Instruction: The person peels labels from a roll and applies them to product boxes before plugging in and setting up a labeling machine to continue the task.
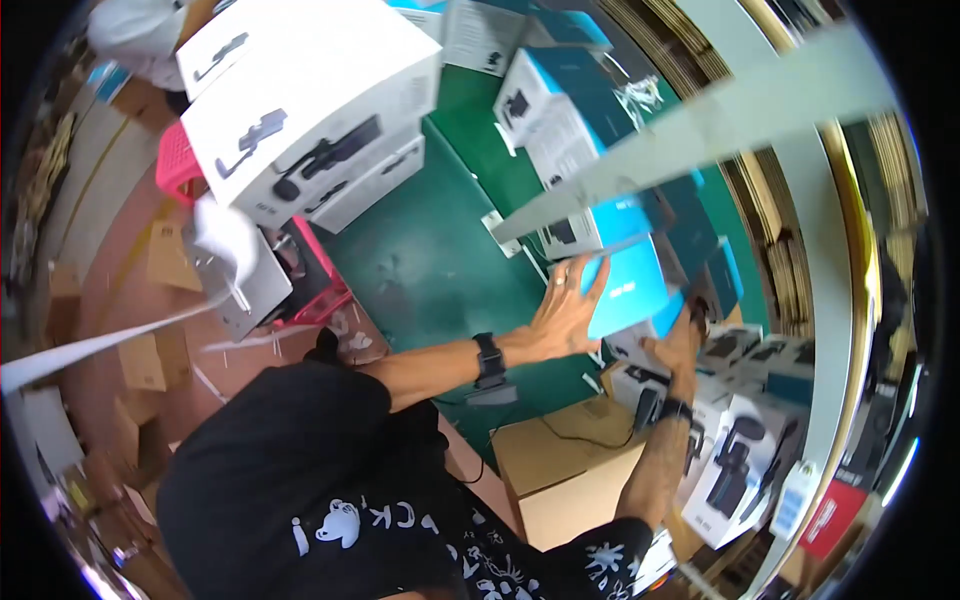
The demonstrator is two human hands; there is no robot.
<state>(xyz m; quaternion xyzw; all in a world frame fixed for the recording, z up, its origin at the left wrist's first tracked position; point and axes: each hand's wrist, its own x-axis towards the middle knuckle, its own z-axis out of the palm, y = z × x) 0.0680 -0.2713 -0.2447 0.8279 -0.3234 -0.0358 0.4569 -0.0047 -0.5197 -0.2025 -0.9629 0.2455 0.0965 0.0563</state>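
A blue-and-white product box (630, 285) sits on the right part of the green work surface, in a row of similar boxes. My left hand (568, 308), with a ring and a dark watch on its wrist, grips the box's left side with bent, slightly parted fingers. At the box's near right corner, my right hand (677, 348) is closed around the edge, and its fingertips are partly hidden. A dark band circles that wrist. Other blue-and-white boxes (560, 150) stand just beyond.
Large white boxes (310, 110) stand stacked at the far left, above a pink basket (325, 270). A pale metal bar (700, 120) slants across the right side. Nearest me are a brown carton (570, 460) and white boxes (740, 460). Another person (140, 40) is at the upper left.
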